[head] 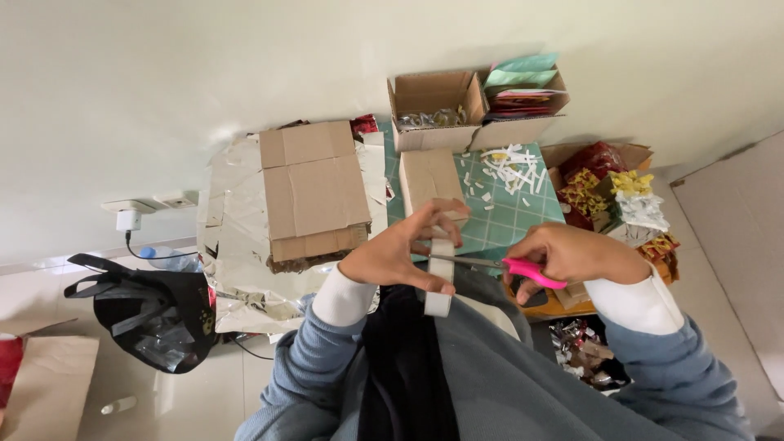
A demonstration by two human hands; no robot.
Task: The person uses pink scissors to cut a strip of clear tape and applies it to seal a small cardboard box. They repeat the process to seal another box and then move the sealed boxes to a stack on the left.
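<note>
Two hands cutting a pale strip with pink-handled scissors.
Narrow, whitish and stiff-looking, the paper strip [440, 278] hangs upright over the lap, pinched between thumb and fingers of the left hand [400, 255]. Its middle sits between the blades of the scissors [490, 265], whose pink handle the right hand [572, 255] grips closed, above the green cutting mat [506, 214].

Scissors [490, 265] across perhaps paper strip [440, 278]
</note>
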